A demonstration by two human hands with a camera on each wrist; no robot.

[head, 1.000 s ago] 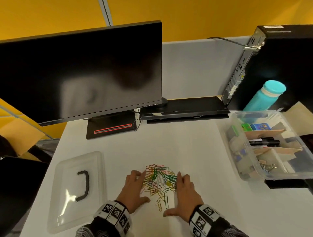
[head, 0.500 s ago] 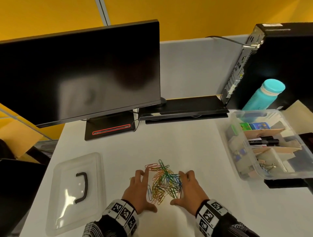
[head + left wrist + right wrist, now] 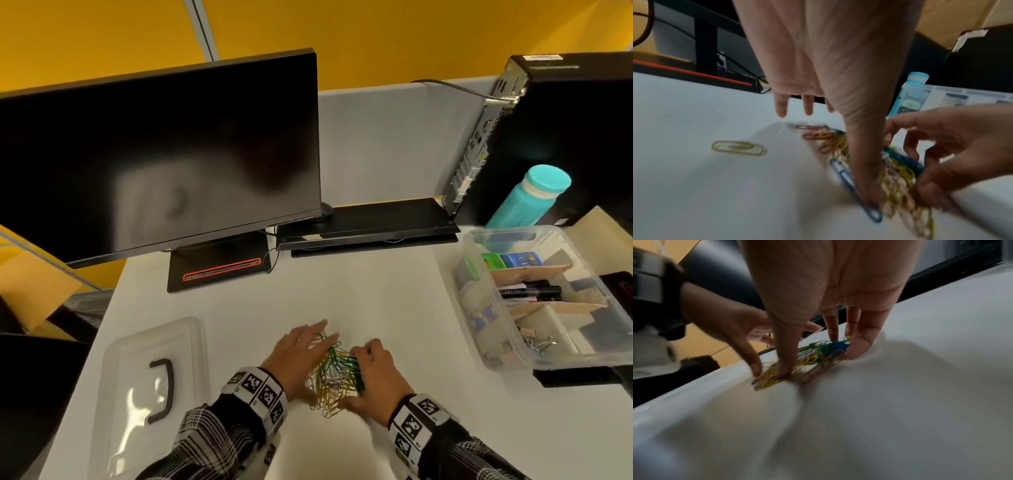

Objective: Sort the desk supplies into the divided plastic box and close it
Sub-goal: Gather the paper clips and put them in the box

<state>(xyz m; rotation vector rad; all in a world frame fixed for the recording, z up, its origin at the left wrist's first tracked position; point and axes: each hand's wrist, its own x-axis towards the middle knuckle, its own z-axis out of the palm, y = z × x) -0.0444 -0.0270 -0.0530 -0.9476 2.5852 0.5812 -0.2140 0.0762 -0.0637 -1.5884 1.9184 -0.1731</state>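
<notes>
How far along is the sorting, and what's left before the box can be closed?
Done: the markers and binder clips already sit in compartments of the divided box. In hand: the left hand and right hand press in on the paper clips from both sides; one yellow clip lies apart. Left: move the clips into the box, then fit the lid, which lies on the desk.

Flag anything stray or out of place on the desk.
One yellow clip lies alone on the desk, apart from the pile that the left hand and right hand are pressing together. The lid lies off the box, which stands open.
</notes>
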